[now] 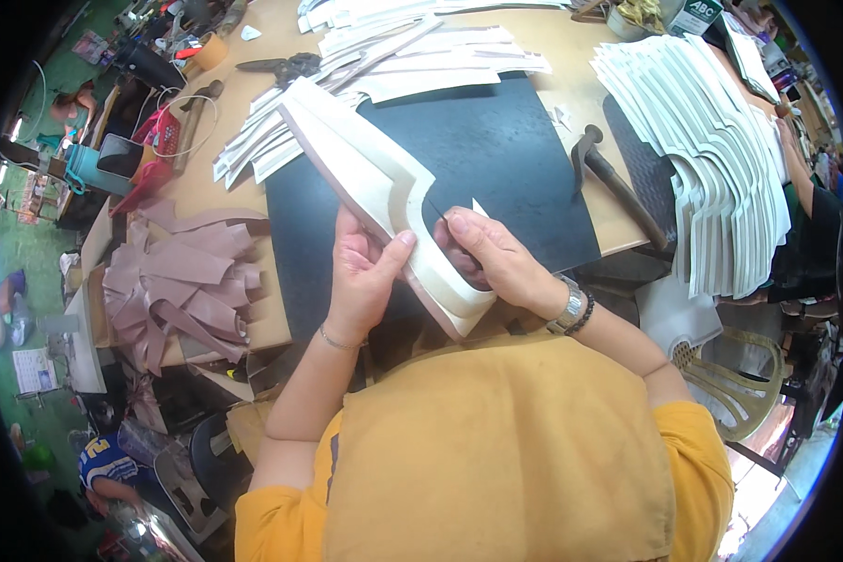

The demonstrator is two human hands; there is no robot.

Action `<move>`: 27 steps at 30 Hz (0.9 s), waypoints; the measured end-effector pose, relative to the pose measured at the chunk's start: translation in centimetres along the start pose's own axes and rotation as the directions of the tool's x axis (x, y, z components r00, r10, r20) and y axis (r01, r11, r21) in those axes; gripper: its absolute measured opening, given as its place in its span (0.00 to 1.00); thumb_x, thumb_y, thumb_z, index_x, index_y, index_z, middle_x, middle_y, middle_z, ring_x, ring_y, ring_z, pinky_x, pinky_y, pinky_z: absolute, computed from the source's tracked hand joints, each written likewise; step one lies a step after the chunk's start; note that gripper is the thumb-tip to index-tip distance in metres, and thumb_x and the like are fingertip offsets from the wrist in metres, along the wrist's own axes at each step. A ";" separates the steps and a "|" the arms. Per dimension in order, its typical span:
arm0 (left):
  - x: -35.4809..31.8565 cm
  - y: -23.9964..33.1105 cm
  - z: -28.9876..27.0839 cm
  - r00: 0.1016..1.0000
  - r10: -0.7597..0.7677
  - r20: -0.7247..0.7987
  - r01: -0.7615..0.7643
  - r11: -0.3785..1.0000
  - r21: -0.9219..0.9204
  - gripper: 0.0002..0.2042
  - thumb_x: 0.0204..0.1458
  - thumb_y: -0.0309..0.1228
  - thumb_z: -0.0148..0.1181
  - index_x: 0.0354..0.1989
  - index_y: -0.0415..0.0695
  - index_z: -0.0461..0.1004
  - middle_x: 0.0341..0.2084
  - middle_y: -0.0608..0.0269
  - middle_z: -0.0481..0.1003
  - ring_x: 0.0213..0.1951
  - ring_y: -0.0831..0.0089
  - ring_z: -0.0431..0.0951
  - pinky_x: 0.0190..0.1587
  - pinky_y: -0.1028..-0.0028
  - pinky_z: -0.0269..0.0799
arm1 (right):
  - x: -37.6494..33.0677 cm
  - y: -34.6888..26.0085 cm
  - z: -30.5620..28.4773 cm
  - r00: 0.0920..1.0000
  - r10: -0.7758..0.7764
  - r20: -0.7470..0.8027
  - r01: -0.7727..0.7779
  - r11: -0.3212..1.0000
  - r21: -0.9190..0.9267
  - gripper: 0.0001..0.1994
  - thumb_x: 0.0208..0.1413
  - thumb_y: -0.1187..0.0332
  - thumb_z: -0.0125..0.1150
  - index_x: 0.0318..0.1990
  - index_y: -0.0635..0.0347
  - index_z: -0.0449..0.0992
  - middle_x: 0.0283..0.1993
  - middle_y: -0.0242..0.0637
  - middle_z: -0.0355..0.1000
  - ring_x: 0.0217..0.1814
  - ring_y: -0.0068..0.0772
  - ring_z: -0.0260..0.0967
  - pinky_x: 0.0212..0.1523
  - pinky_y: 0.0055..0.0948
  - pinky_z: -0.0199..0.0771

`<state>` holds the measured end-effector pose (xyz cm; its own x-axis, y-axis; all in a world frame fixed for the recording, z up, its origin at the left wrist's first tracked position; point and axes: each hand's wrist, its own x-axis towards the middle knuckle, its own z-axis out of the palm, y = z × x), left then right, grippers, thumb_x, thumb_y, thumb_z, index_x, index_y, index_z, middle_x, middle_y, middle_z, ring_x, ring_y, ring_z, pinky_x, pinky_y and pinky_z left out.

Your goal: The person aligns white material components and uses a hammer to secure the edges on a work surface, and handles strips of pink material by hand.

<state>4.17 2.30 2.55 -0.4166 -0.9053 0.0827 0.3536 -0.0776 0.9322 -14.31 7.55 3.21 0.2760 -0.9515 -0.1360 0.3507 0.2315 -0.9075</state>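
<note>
A long, shaped white panel (pixel 347 145), foam-like with a mauve leather edge, is held up over the black mat (pixel 496 131). My left hand (pixel 365 272) grips it near its middle, thumb on top and fingers underneath. Beside the panel's inner curve, my right hand (pixel 492 253) is closed, with thumb and forefinger pinched round a thin dark pointed tool (pixel 436 208). The tool's tip points toward the curved edge. Its exact kind does not show, and the other right fingers are partly hidden behind the panel.
Stacked white panels (pixel 702 150) stand at the right, beside a hammer (pixel 618 192). More white strips (pixel 440 56) lie at the back near dark scissors (pixel 286 67). Mauve leather pieces (pixel 187 281) are heaped at the left, below a red basket (pixel 164 136).
</note>
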 end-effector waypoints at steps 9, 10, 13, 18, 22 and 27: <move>-0.3 -0.7 0.5 0.999 0.031 0.010 -0.030 0.999 -0.027 0.28 0.56 0.18 0.57 0.65 0.42 0.56 0.56 0.59 0.69 0.58 0.71 0.70 0.61 0.68 0.67 | 0.9 0.9 0.4 0.996 -0.005 -0.085 0.013 0.995 0.096 0.17 0.71 0.51 0.41 0.39 0.53 0.69 0.23 0.17 0.53 0.21 0.09 0.44 0.20 0.14 0.46; -0.3 -0.7 0.5 0.999 0.043 0.004 -0.043 0.998 -0.037 0.28 0.56 0.18 0.57 0.65 0.42 0.56 0.56 0.58 0.69 0.57 0.71 0.71 0.61 0.68 0.68 | 0.9 1.2 0.1 0.997 0.001 -0.076 0.007 0.994 0.105 0.17 0.71 0.51 0.42 0.39 0.53 0.69 0.23 0.17 0.53 0.21 0.09 0.44 0.20 0.14 0.45; -0.4 -0.6 0.8 0.999 -0.006 0.031 0.007 0.999 -0.032 0.27 0.57 0.18 0.57 0.64 0.42 0.57 0.55 0.58 0.70 0.57 0.71 0.71 0.60 0.68 0.68 | 1.0 1.2 0.1 0.997 -0.036 -0.067 0.042 0.995 0.095 0.17 0.71 0.51 0.42 0.39 0.53 0.69 0.23 0.18 0.54 0.21 0.09 0.45 0.20 0.13 0.46; -0.5 -0.7 1.2 0.998 -0.065 0.020 0.066 0.996 -0.065 0.26 0.57 0.18 0.57 0.64 0.41 0.58 0.55 0.58 0.70 0.57 0.71 0.71 0.60 0.68 0.69 | 1.3 1.4 0.2 0.992 -0.081 -0.091 0.093 0.987 0.134 0.17 0.71 0.51 0.42 0.38 0.53 0.69 0.25 0.17 0.56 0.22 0.07 0.47 0.21 0.11 0.48; -0.7 -1.0 1.3 0.998 -0.066 0.015 0.067 0.997 -0.044 0.26 0.57 0.18 0.57 0.63 0.41 0.58 0.55 0.58 0.70 0.56 0.71 0.71 0.60 0.68 0.69 | 1.4 1.2 0.2 0.993 -0.097 -0.068 0.105 0.988 0.118 0.17 0.71 0.51 0.43 0.39 0.53 0.69 0.26 0.17 0.57 0.24 0.07 0.49 0.22 0.11 0.51; -0.8 -0.7 2.1 0.994 -0.104 0.017 0.105 0.983 -0.148 0.25 0.57 0.19 0.58 0.63 0.41 0.59 0.55 0.58 0.70 0.57 0.71 0.70 0.60 0.68 0.68 | 1.8 2.1 1.0 0.980 -0.104 -0.171 0.138 0.970 0.198 0.18 0.71 0.49 0.42 0.42 0.54 0.69 0.28 0.19 0.62 0.26 0.07 0.54 0.24 0.12 0.57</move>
<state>2.49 3.96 2.58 -0.4650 -0.8853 -0.0088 0.4280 -0.2335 0.8731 -12.15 6.51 1.46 0.0809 -0.9910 -0.1065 0.5556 0.1336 -0.8206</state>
